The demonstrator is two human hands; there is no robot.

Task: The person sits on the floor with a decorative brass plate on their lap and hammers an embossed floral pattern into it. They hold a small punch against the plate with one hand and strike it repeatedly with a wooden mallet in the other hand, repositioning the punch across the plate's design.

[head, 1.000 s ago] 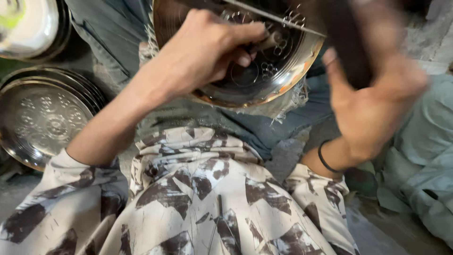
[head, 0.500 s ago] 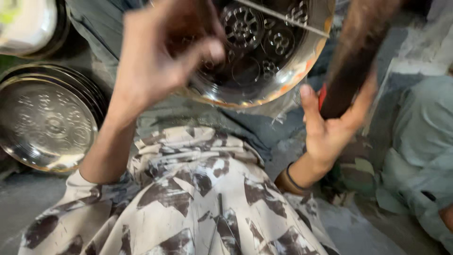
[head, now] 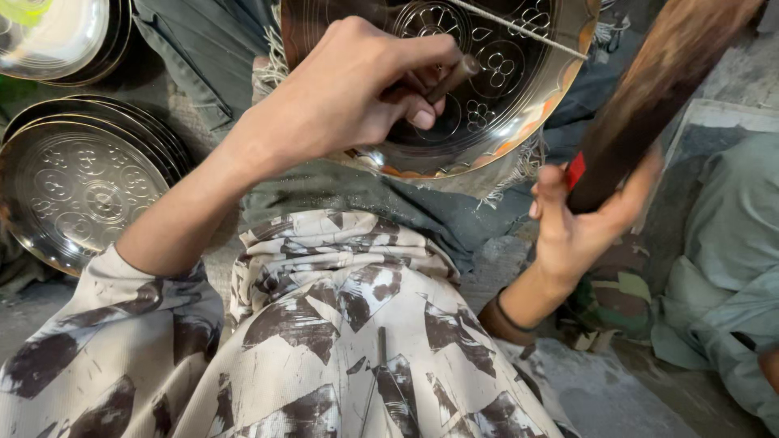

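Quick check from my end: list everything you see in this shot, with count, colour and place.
engraved tray: one, silvery with flower patterns and an orange-tinted rim, top centre on the lap
punch: one, dark, thin, tip on the tray
mallet: one, brown wood with a red band, upper right, blurred
stacked trays: several, silvery, engraved, left
plain trays: a stack, shiny, top left corner
fringed cloth: one, pale, under the tray
grey-green fabric: right edge
shirt: white with brown patches, bottom centre
left hand: holds the punch against the tray
right hand: grips the mallet handle; dark band on the wrist
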